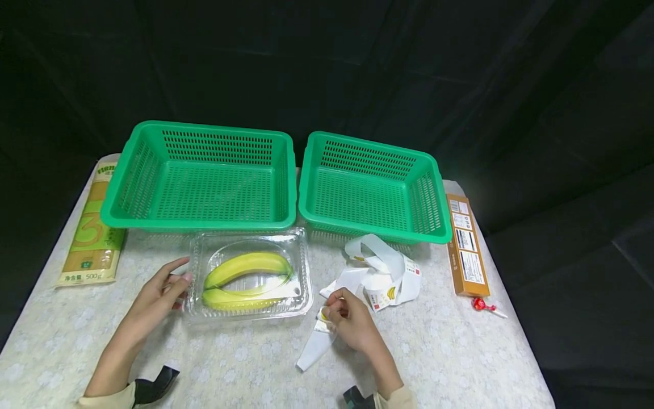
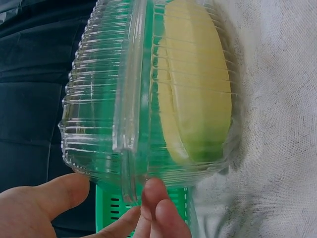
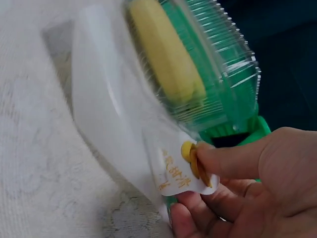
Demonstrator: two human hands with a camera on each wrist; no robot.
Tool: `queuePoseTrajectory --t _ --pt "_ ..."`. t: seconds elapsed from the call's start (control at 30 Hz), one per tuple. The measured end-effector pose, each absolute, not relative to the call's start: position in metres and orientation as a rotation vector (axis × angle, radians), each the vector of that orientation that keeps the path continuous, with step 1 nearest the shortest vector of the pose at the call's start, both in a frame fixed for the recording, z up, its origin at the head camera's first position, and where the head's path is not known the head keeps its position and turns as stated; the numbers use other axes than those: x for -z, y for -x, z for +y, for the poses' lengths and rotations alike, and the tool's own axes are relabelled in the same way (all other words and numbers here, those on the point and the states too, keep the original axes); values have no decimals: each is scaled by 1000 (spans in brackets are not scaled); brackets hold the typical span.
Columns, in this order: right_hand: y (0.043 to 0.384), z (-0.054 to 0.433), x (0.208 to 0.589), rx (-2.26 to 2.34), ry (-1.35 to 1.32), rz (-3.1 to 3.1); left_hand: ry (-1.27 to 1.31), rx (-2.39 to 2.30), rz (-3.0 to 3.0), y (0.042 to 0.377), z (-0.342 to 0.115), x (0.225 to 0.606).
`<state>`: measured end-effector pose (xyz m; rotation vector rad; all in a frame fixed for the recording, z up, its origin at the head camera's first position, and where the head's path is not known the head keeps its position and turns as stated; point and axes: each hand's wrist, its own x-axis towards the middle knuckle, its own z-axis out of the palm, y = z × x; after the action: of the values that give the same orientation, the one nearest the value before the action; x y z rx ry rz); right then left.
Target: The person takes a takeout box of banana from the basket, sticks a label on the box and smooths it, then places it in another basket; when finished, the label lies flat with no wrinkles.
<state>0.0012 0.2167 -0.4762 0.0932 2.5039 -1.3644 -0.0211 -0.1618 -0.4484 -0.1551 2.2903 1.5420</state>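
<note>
white banana-printed paper label strip (image 1: 317,345) is pinched in your right hand (image 1: 353,325) beside the clear ribbed plastic box (image 1: 304,275) of yellow bananas (image 1: 248,264), left hand (image 1: 159,294) loose against its left edge; looks like peeling, next probably wants a clean lift-off.

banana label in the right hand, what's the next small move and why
Probably ease the label free of the white strip: the right hand pinches it, the strip runs close by it, and the left hand is at the plastic container.
</note>
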Motion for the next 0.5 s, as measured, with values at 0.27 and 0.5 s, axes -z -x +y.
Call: queuePoseTrajectory --t 0.27,0.5 --pt "-1 219 470 1562 34 2313 177 -1519 2297 22 -160 449" --pt "-2 215 459 1619 82 2202 164 -1538 2295 22 -160 448"
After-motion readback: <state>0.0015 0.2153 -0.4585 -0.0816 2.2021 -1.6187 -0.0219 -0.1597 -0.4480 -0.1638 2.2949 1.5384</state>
